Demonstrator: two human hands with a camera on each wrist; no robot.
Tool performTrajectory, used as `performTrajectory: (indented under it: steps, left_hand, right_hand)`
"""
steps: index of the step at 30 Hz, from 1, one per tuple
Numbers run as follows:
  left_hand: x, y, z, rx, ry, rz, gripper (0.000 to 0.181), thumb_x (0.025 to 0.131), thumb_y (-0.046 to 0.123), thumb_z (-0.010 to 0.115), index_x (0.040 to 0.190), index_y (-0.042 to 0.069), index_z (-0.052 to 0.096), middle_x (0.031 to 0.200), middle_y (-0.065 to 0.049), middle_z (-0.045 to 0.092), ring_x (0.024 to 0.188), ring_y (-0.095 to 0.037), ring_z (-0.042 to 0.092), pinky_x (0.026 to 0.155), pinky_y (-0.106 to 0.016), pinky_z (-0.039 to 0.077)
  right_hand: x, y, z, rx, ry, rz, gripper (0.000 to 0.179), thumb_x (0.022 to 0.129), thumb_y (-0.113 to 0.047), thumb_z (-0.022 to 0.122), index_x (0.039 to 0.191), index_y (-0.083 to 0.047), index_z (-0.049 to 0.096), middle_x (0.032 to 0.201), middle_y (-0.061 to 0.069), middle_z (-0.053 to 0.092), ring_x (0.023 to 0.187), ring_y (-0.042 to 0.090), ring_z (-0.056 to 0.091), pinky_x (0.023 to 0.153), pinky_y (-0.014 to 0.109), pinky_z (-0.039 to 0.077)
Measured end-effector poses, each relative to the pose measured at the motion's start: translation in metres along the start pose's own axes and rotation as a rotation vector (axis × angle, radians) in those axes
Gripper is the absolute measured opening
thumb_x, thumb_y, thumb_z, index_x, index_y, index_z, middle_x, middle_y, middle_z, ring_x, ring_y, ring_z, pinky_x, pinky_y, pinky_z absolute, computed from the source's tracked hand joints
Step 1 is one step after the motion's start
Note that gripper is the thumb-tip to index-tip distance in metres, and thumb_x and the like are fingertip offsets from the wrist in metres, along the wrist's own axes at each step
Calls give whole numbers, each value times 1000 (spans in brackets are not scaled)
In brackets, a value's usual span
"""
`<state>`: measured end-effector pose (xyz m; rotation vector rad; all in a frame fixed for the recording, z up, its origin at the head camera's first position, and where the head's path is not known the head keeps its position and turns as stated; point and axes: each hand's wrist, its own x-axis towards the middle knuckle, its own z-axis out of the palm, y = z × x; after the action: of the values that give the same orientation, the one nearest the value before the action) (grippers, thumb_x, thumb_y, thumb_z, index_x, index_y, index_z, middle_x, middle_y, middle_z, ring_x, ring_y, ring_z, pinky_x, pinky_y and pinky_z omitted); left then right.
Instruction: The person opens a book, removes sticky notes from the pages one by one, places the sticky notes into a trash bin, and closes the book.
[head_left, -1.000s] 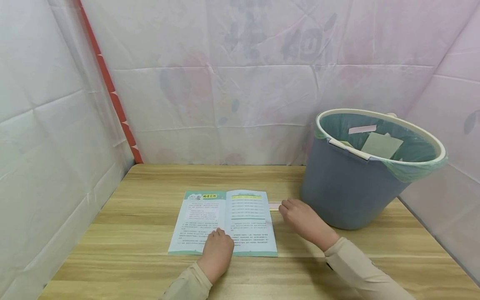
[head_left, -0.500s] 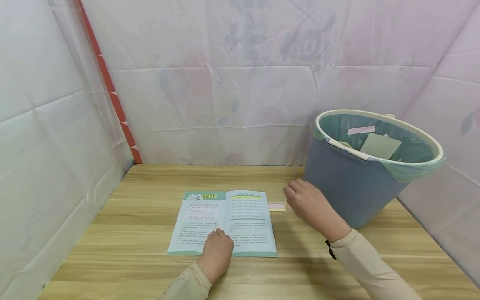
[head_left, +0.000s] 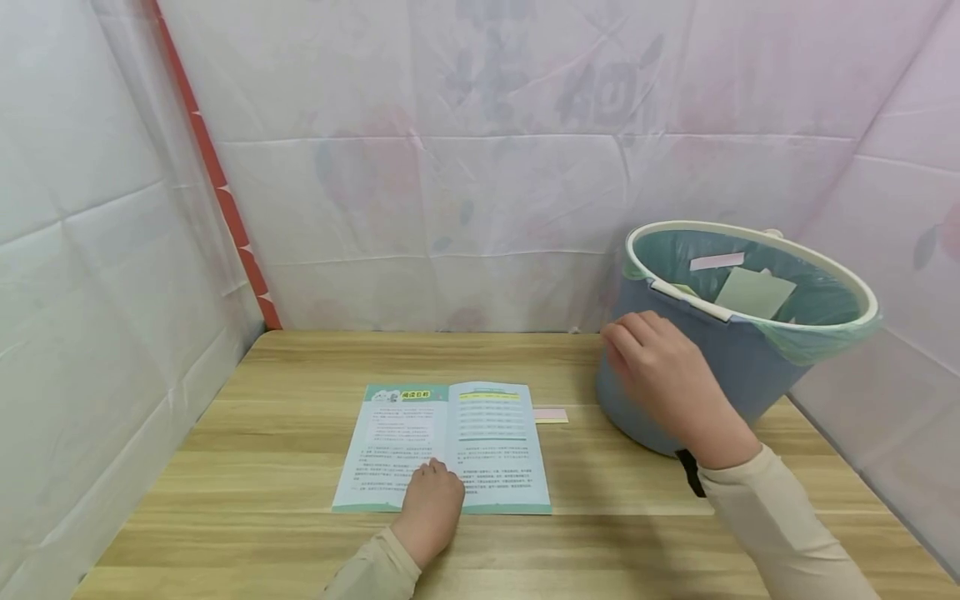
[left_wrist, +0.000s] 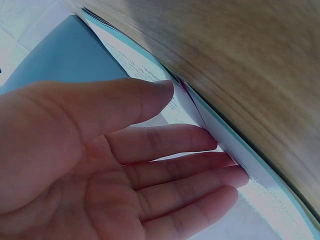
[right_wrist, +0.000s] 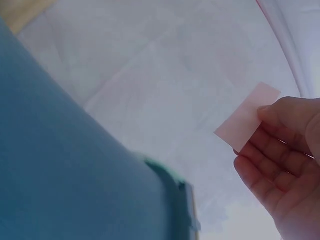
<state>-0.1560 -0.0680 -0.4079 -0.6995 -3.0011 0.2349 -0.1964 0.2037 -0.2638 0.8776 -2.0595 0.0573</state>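
Note:
An open booklet [head_left: 498, 467] with teal borders lies on the wooden table. My left hand [head_left: 431, 504] rests on its lower middle near the fold, and the left wrist view shows the fingers [left_wrist: 175, 185] fairly straight against the pages. In the right wrist view my right hand [right_wrist: 290, 160] pinches a small pink paper slip [right_wrist: 245, 117] between thumb and fingers. That hand is raised in front of the blue-grey bin [head_left: 757, 367]; in the head view the slip is hidden. A pink and yellow paper strip [head_left: 551, 415] sticks out from the booklet's right edge.
The bin has a cream rim [head_left: 810, 250] and a green liner. Inside it lie a pale green paper [head_left: 753, 292] and a pink strip [head_left: 716, 262]. White patterned sheeting [head_left: 420, 192] encloses the table [head_left: 300, 367] at the back and sides.
My right hand has pulled away from the strip at the booklet's edge and risen rightward to the bin. More of that strip now shows. The left hand has stayed on the booklet.

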Motion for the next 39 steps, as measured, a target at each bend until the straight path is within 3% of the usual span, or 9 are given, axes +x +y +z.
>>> performTrajectory:
  steps: [1,3,6,9,13,21,29,39]
  left_hand:
    - [0,0,0,-2,-2,-1,20,83,7,71,97,-7,71,105,-25,67,95,-35,66,85,-38,54]
    - [0,0,0,-12,-11,-3,20,83,7,71,98,-7,70,106,-25,66,97,-35,66,85,-39,53]
    - [1,-1,-1,-31,-33,-9,22,84,7,70,100,-7,70,108,-26,66,99,-36,65,87,-40,52]
    - [1,-1,0,-40,-41,-13,22,83,6,71,100,-8,70,108,-26,65,100,-37,65,88,-40,52]
    - [0,-2,0,-38,-26,-11,20,83,6,71,98,-8,70,107,-26,66,99,-37,65,87,-40,53]
    - [0,-2,1,-8,-12,1,19,83,6,71,97,-7,70,105,-26,66,95,-36,66,85,-39,53]
    - [-1,-2,2,-27,10,9,19,82,6,71,95,-9,70,104,-27,66,94,-37,66,84,-40,54]
    - [-1,-1,2,-16,48,27,17,82,6,72,92,-8,71,101,-27,67,92,-36,67,82,-39,55]
  right_hand:
    - [1,2,-4,-4,8,7,6,84,6,63,90,5,61,84,16,60,76,33,57,63,42,47]
    - [4,5,-12,-15,26,29,8,91,1,56,92,6,62,85,17,61,79,35,58,68,45,49]
    - [7,10,-22,-30,70,64,12,93,0,54,93,8,62,86,20,62,79,39,57,72,48,49]
    - [8,17,-29,-49,131,110,8,86,7,61,93,9,63,85,21,61,76,40,56,68,49,48]
    - [7,31,-38,-114,175,192,8,85,8,61,94,9,63,84,23,61,74,43,55,66,53,47]
    - [-3,54,-50,-181,167,378,10,87,9,57,94,13,64,85,29,60,79,47,52,69,57,45]
    - [-8,59,-54,-189,86,438,13,89,8,56,96,15,63,88,30,60,79,46,51,68,56,45]
    - [-10,59,-55,-189,52,478,14,90,8,54,98,15,63,88,30,59,81,47,50,64,57,44]
